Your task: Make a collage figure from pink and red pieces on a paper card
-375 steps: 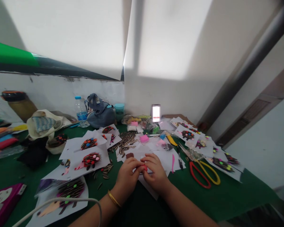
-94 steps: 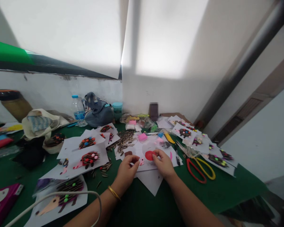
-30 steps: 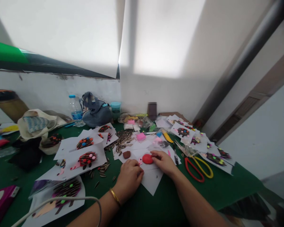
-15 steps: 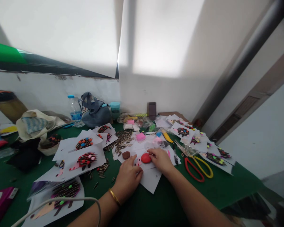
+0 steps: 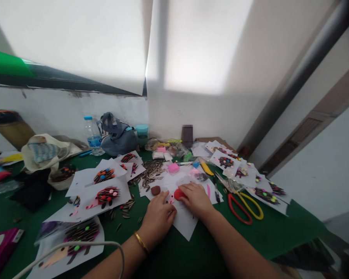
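A flattened red lump of modelling clay [image 5: 177, 194] lies on a white paper sheet [image 5: 187, 226], beside a small pink piece with dark dots [image 5: 171, 198]. My right hand [image 5: 197, 199] lies over the clay's right side, its fingers stretched across the top and partly covering it. To the left, my left hand [image 5: 159, 212] rests on the paper with its fingers apart, holding nothing I can see. A brown clay lump [image 5: 155, 190] sits just beyond the left fingertips. A gold bangle [image 5: 141, 243] circles the left wrist.
Red-and-yellow-handled scissors [image 5: 241, 205] and a black pen [image 5: 217, 195] lie to the right. Striped sunflower seeds [image 5: 151, 172] spread behind my left hand. Hedgehog pictures [image 5: 107, 197] flank both sides. A pale cable [image 5: 84, 243] crosses the lower left.
My right hand has shifted left, from the red clay's right edge to over its top, so less of the clay shows. My left hand stays in place.
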### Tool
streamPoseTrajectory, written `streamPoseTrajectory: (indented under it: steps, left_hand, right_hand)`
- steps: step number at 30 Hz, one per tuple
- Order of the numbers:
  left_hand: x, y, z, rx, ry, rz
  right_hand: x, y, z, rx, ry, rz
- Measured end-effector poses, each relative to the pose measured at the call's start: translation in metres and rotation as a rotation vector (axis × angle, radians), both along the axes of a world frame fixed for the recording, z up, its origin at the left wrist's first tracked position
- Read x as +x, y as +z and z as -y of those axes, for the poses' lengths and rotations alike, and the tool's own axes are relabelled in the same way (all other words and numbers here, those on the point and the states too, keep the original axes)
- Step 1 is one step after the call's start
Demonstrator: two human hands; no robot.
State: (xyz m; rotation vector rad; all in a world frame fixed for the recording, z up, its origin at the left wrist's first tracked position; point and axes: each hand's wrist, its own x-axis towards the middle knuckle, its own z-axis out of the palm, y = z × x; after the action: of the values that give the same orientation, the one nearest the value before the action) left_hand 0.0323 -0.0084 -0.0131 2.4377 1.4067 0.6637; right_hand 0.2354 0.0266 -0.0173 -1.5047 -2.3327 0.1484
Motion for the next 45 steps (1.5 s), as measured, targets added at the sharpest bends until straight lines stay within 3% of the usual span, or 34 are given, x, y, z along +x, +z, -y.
streamPoseTrajectory:
  steps: [16, 27, 45]
  left_hand:
    - [0.001, 0.001, 0.0, -0.023, 0.004, -0.056]
    - [0.0, -0.001, -0.001, -0.009, 0.006, -0.055]
    - [-0.001, -0.002, -0.001, -0.015, 0.001, -0.069]
  right_hand:
    - [-0.006, -0.006, 0.002, -0.115, 0.042, 0.001]
    - [-0.005, -0.01, -0.001, -0.09, -0.132, -0.038]
    - [-0.008, 0.002, -0.005, -0.193, -0.006, 0.0]
